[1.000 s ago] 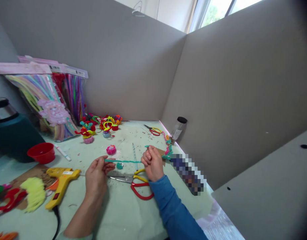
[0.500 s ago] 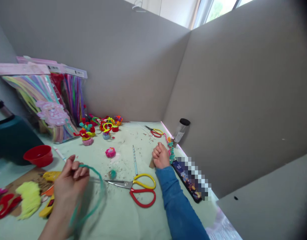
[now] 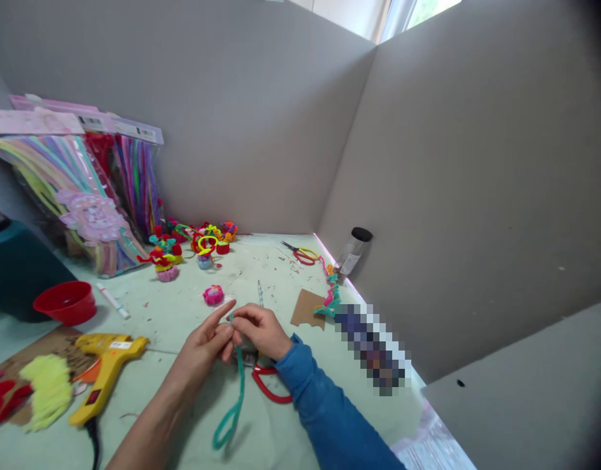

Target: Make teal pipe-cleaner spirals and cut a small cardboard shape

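A: What's in hand?

B: The upper end of a thin, fuzzy teal pipe cleaner [image 3: 240,378]. It is up between 2 hands above the pale green tabletop [image 3: 251,261], its lower part hanging in a narrow loop. I'd judge the step to be working that end with the fingertips.

A: How are the hands set?

B: The right hand [image 3: 248,320] is pinched on the tip. The left hand [image 3: 219,333] has its thumb and fingers closed around the pipe cleaner just below, forefinger raised. The 2 hands meet at the fingertips.

A: And the next move calls for?

B: A firm pinch and fine finger control, I'd say, with the loop kept free.

A: Anything in the way?

B: The metal scissors with red and yellow handles [image 3: 265,370] lie beneath the hands, partly hidden. A yellow glue gun [image 3: 109,369] lies left, its dark cord running toward the near edge. Beyond the hands sit a round, fuzzy pink piece [image 3: 213,295] and a striped pencil [image 3: 260,294]; a notched brown cardboard piece [image 3: 308,309] lies to the right.
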The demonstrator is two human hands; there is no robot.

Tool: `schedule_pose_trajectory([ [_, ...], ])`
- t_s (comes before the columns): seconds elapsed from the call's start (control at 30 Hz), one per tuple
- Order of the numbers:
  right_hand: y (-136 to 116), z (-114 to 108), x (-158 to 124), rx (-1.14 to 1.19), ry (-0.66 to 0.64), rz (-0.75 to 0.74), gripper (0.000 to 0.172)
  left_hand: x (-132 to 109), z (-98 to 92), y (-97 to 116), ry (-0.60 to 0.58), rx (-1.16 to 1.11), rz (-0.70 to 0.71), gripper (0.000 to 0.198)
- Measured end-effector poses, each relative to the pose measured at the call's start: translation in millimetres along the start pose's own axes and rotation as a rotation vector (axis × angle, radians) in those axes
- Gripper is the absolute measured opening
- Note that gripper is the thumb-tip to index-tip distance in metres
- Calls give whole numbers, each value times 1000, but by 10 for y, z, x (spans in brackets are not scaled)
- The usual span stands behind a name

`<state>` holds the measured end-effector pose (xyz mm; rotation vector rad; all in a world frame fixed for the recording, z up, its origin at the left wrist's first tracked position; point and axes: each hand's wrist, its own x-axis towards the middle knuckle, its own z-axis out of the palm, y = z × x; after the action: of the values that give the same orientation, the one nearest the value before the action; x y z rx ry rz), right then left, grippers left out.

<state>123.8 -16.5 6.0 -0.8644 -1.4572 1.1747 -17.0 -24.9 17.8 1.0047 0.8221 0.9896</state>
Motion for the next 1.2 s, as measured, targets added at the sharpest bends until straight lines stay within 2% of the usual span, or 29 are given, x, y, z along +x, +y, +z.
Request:
schedule_pose_trajectory([
  [0.1, 9, -54, 16, -88, 5, -87, 21, 12, -5, -9, -4, 74, -22, 59],
  [0.23, 63, -47, 24, -161, 108, -134, 18, 0, 25, 17, 67, 230, -98, 31],
  [0.33, 81, -21, 13, -258, 140, -159, 16, -11, 30, 33, 73, 300, -90, 35],
  [0.43, 61, -14, -10, -325, 158, -166, 13, -10, 11, 22, 41, 316, -40, 34],
  [0.53, 18, -22, -37, -376, 172, -240, 12, 1, -7, -18, 46, 300, -47, 32],
  [0.63, -21, -21, -51, -358, 134, -339, 11, 11, -1, -46, 71, 153, -59, 28],
  [0.73, -16, -3, -34, -265, 141, -342, 10, 6, 20, -26, 62, -61, -100, 26],
  [0.8, 12, 9, -15, -112, 165, -229, 9, -10, 25, -1, 12, -179, -134, 25],
  [0.9, 49, 8, -3, 219, 58, 2, 11, -42, 2, 14, -146, -265, -217, 22],
  [1.0, 42, -32, -13, 391, -82, 85, 15, -58, -29, 4, -328, -165, -385, 23],
  [1.07, 21, -83, -9, 431, -50, 69, 15, -53, -26, -2, -309, -41, -413, 25],
  [1.13, 9, -147, 15, 503, 78, 54, 14, -39, 0, -7, -196, 27, -348, 28],
  [1.2, 17, -204, 49, 582, 211, 65, 14, -20, 34, -15, -135, 4, -296, 30],
])
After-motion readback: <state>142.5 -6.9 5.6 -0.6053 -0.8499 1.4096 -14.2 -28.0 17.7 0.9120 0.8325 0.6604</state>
